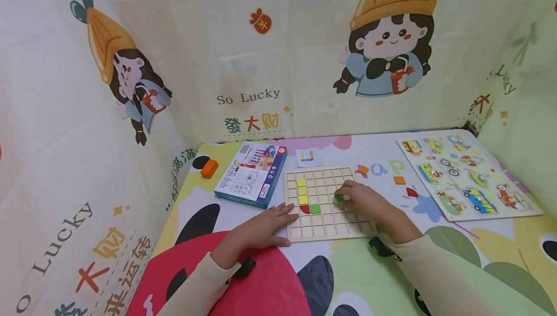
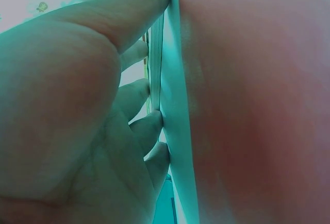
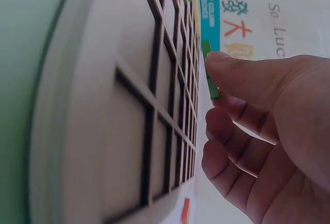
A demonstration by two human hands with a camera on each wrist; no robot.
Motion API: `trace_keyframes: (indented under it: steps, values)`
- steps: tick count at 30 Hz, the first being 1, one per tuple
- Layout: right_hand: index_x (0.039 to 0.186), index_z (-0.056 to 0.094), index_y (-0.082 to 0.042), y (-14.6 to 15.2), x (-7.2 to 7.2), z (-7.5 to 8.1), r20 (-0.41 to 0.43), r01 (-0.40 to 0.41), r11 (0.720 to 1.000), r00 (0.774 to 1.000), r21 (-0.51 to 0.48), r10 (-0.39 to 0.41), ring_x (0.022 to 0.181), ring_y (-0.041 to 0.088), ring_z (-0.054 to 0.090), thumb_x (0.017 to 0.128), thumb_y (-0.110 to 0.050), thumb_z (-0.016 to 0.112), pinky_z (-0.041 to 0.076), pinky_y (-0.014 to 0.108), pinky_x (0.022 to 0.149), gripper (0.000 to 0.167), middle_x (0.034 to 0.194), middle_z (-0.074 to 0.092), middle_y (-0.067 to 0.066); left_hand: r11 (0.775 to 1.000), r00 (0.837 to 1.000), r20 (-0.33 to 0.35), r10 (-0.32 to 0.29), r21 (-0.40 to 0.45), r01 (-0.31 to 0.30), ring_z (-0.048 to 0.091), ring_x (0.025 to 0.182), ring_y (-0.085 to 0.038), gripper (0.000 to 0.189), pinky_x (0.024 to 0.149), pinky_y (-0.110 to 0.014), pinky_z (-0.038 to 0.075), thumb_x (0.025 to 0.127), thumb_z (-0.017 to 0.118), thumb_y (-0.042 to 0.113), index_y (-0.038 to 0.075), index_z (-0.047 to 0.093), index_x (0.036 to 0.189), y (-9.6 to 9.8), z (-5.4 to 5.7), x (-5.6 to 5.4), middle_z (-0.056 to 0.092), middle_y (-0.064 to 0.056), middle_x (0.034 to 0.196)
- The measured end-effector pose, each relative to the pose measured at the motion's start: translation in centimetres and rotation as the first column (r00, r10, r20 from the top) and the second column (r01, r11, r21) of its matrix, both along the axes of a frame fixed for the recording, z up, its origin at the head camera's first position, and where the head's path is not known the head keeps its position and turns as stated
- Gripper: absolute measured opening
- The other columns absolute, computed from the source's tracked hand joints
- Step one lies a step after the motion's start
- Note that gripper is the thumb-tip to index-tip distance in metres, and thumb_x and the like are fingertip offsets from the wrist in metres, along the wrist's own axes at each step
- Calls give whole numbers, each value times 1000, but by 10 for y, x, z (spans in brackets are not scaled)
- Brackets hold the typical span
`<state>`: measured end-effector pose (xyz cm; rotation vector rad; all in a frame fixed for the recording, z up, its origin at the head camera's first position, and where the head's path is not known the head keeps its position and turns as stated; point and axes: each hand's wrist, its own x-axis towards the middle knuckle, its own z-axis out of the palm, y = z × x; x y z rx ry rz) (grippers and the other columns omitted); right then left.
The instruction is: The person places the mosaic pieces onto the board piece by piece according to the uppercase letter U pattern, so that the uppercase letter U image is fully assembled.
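1. Fingers [image 3: 220, 123] of the right hand [image 1: 364, 201] grasp a flat green tile [image 3: 210, 74] between thumb and forefinger, the others loosely bent beside it. That tile is over the right part of a pale wooden board [image 1: 330, 232] ruled into square cells; I cannot tell whether it touches. Fingers of the left hand [image 1: 263, 226] lie extended and released, their tips at the board's left edge.
2. Cream fabric sheeting [image 1: 196, 64], printed with cartoon figures and lettering, rises around the table.
3. Beneath everything spreads a brightly printed table cover [image 1: 261, 282], with red, green and yellow shapes.
4. To the right lies a large white picture-puzzle board [image 1: 505, 213] with colourful vehicles.
5. Next in size comes the ruled wooden board, between the two hands.
6. Behind the left hand sits a flat blue-edged box [image 1: 248, 183] with a white printed top.
7. Just behind the wooden board is a small white gridded card [image 1: 308, 163].
8. Left of the box stands an orange block [image 1: 209, 169].
9. Smallest are the tiles: on the wooden board, a column of three yellow squares [image 1: 302, 191], a red rounded tile [image 1: 304, 208] below them and a green square tile [image 1: 315, 208] beside that; right of the board, two orange squares [image 1: 399, 180] and a red rounded wedge [image 1: 412, 192].
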<state>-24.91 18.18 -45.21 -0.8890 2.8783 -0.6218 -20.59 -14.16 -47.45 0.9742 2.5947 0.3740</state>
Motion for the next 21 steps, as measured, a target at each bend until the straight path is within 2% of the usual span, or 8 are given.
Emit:
trace_keyframes:
  steps: [14,21]
  values:
    - [112,71,-8,-17,7,-3,14,-15,1000,1000,-3,15,92,15,58,86,-14,76,52,36,85,27,103,59,-2,1000,1000,-19,-10,-7,10,9,147,-18,80,115,-42,22,86,66,54,35,29,154,1,-3,-1,15,9,161]
    - [112,71,-7,-23,9,-3,25,-28,1000,999,-11,28,91,13,58,87,-13,74,52,35,83,26,103,59,-2,1000,1000,-15,-6,-1,6,10,147,-19,80,115,-43,23,85,67,55,35,30,153,0,-2,0,16,9,161]
